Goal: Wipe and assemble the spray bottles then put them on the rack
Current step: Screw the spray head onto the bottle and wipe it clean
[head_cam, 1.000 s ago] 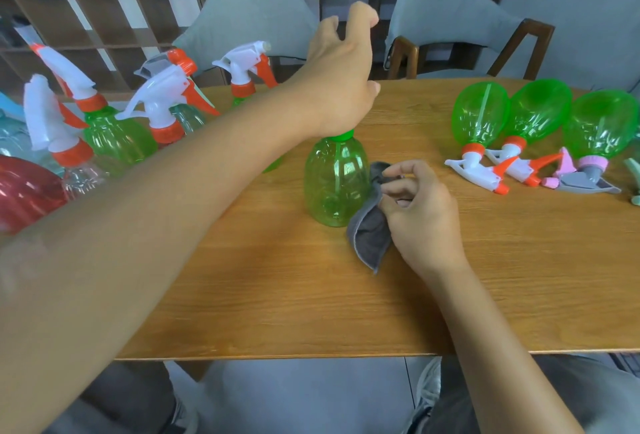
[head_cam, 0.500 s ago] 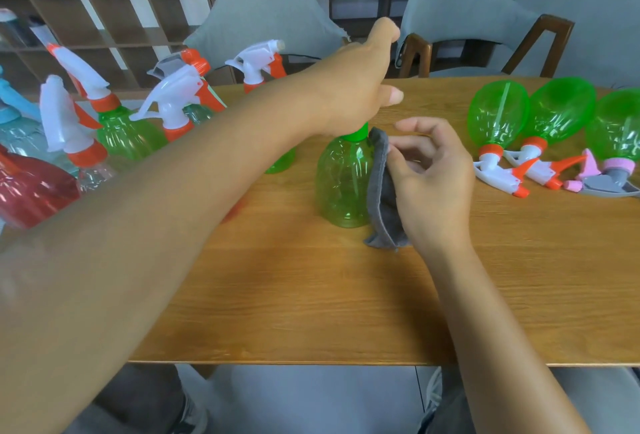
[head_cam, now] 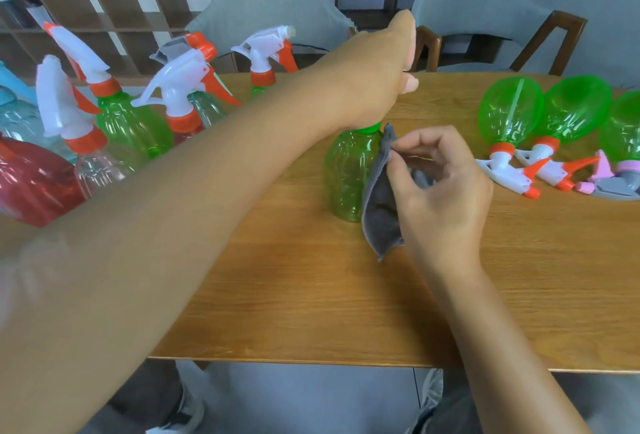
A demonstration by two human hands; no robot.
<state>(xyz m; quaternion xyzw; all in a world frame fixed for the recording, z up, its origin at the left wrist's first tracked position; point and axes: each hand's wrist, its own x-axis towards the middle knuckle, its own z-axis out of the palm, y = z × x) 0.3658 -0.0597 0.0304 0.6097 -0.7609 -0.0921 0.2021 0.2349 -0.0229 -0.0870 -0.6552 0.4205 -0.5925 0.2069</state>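
Translucent green plastic bottle (head_cam: 346, 173) upright mid-surface; left hand (head_cam: 377, 87) covers its neck to steady it, grip hidden. Right hand (head_cam: 440, 187) fingers pinch grey cloth (head_cam: 379, 205) against its side, wiping.

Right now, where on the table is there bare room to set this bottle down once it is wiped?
Bare wood lies along the near edge of the wooden table, in front of the capless green plastic bottle and grey cloth. The left side is crowded with upright spray bottles; the right with green spray bottles lying down.
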